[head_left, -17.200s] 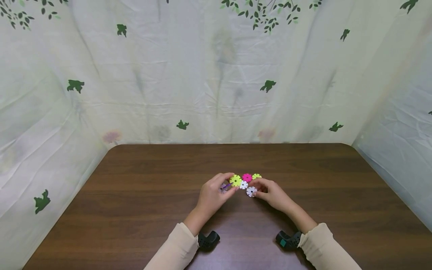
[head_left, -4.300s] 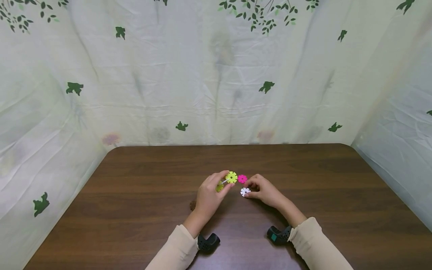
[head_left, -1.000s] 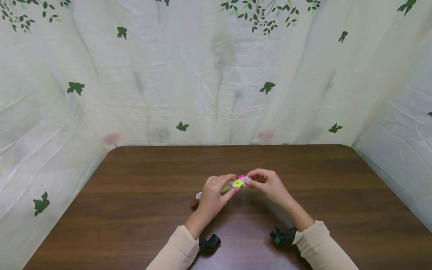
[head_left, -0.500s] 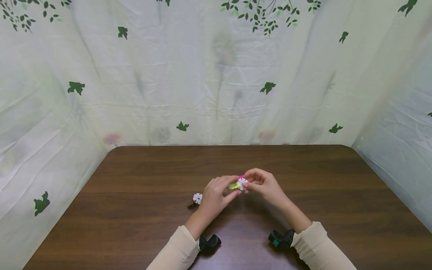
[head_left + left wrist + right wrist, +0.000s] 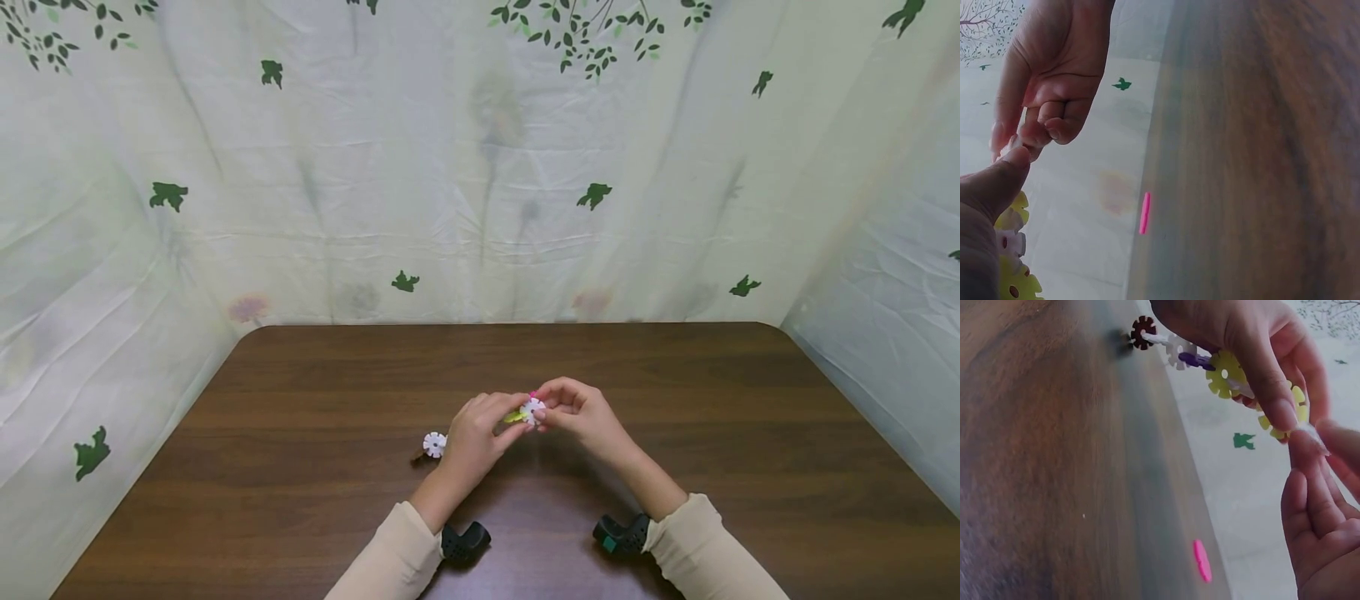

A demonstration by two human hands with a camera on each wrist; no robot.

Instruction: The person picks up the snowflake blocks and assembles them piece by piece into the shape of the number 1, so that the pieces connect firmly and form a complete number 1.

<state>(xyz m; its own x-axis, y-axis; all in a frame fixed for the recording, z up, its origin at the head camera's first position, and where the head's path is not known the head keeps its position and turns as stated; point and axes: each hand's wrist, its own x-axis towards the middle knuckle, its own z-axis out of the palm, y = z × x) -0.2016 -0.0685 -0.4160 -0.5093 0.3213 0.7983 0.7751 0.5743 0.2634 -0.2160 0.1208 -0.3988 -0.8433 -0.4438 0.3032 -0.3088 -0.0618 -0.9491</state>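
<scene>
My left hand (image 5: 476,429) grips a chain of interlocking notched plastic discs by a yellow disc (image 5: 513,417) near its front end. Thumb and fingers of my right hand (image 5: 588,421) pinch a white disc (image 5: 533,410) against that yellow one; fingertips hide where they meet. In the right wrist view the chain runs back through another yellow disc (image 5: 1219,381), a purple disc (image 5: 1196,360) and a white disc (image 5: 1180,351) to a brown disc (image 5: 1144,332). That rear white disc (image 5: 435,444) pokes out left of my left wrist in the head view.
One pink disc (image 5: 1145,212) lies flat on the brown wooden table (image 5: 337,375), just beyond both hands. A white curtain with printed leaves and birds (image 5: 480,167) hangs behind the table. Dark wrist devices (image 5: 467,543) sit under both sleeves.
Over the last second my right hand shifted slightly left, bringing its white disc onto the yellow one and turning it. The chain's rear end swung out leftward. Loose yellow and white discs seen earlier left the tabletop.
</scene>
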